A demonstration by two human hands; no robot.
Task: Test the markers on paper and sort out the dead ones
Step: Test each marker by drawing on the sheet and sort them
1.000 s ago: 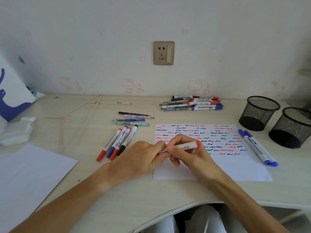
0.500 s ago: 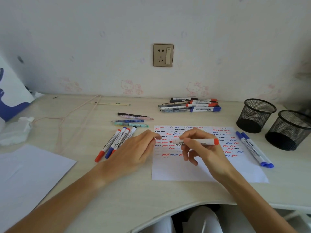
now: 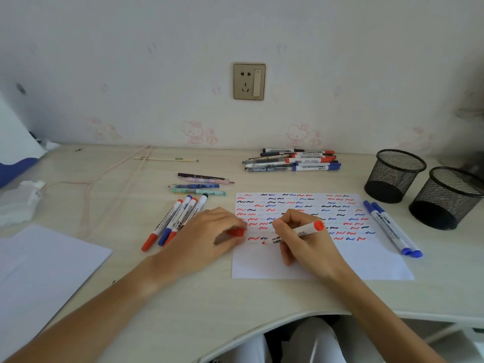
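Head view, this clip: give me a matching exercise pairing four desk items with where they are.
Things:
1. red cap
2. red marker
3. two blue markers
4. mesh cups

Places:
A. lying on the desk just right of the paper
B. in the right hand, tip at the paper
C. standing at the desk's far right
D. in the left hand

Pairs: 1-D, 2-B, 3-A, 4-C

- A beige wall socket [image 3: 249,81] with a switch sits on the white wall, above faint pink cartoon cat stickers [image 3: 199,132].
- A thin pink cord [image 3: 115,176] trails across the pale wooden desk [image 3: 183,305].
- A crumpled white tissue [image 3: 19,203] lies at the left edge.
- A wooden stick [image 3: 165,159] lies near the wall.
- A white and blue bag [image 3: 15,150] stands far left.
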